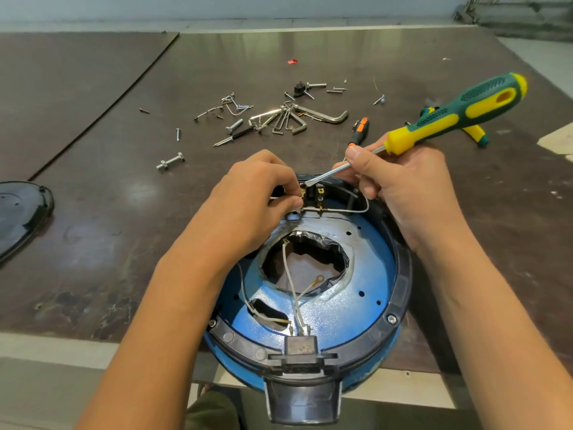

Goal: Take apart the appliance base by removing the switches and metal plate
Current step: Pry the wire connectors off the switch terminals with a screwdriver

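Note:
The round blue appliance base (366, 290) with a black rim lies upside down at the table's near edge. Its blue metal plate has a ragged hole in the middle, and white wires (291, 287) run across it. Switches with brass terminals (313, 193) sit at the far rim. My left hand (251, 197) pinches a wire connector at the left terminal. My right hand (403, 187) grips a green and yellow screwdriver (455, 113), whose flat tip rests at the switch's top. A black socket block (300, 349) sits at the near rim.
Loose screws, bolts and a ring of hex keys (279, 119) lie scattered beyond the base. A small orange and black screwdriver (359, 130) and a green and yellow tool (474, 133) lie at the right. A black cover (21, 212) rests at the left edge.

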